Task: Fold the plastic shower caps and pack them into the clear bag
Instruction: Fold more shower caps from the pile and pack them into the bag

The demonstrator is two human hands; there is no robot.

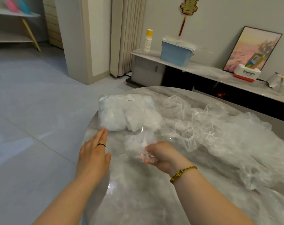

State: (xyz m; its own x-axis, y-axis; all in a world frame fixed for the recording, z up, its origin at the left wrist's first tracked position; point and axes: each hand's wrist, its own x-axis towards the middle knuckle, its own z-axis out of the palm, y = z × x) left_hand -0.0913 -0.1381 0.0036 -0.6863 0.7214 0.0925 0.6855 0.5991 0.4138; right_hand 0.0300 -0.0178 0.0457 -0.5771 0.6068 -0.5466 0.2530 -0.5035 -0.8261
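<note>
A clear bag (126, 111) stuffed with white folded shower caps lies at the left edge of the round grey table (138, 200). My left hand (93, 153) is flat with straight fingers, its fingertips just short of the bag's near corner. My right hand (157, 155) grips a crumpled clear shower cap (138, 143) just above the table, in front of the bag. A long heap of loose clear shower caps (227, 135) spreads across the right half of the table.
The table's left edge drops to a pale tiled floor (32, 111). Behind the table runs a low shelf (202, 69) with a blue box (175, 54), a stack of paper cups (147, 41), a white and red box (246, 74) and a leaning picture (251, 47).
</note>
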